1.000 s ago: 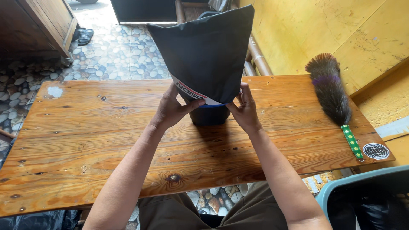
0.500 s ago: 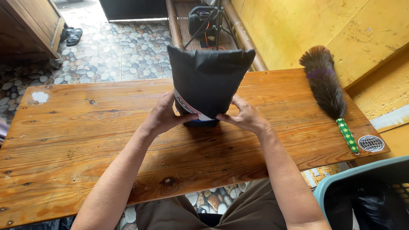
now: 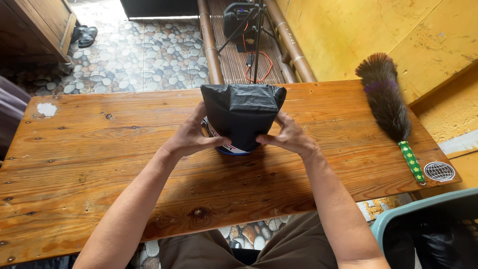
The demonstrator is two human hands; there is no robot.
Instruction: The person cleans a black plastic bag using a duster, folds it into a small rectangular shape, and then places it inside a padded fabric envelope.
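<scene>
A black plastic bag (image 3: 242,112) covers a round container whose white and blue base (image 3: 230,148) shows at the bottom, standing mid-table on a wooden table (image 3: 124,164). My left hand (image 3: 191,135) grips the bag's lower edge on the left side. My right hand (image 3: 287,134) grips the lower edge on the right side. Both hands press the bag down around the container.
A feather duster (image 3: 386,102) with a green handle lies at the table's right end beside a round sticker (image 3: 439,171). A teal bin (image 3: 428,234) with a black liner stands at the lower right. A tripod and black device (image 3: 246,20) stand beyond the table on a pebble floor.
The black bag, earlier held high and loose above the container, has been pulled down over it. Both hands moved lower to the bag's bottom edge.
</scene>
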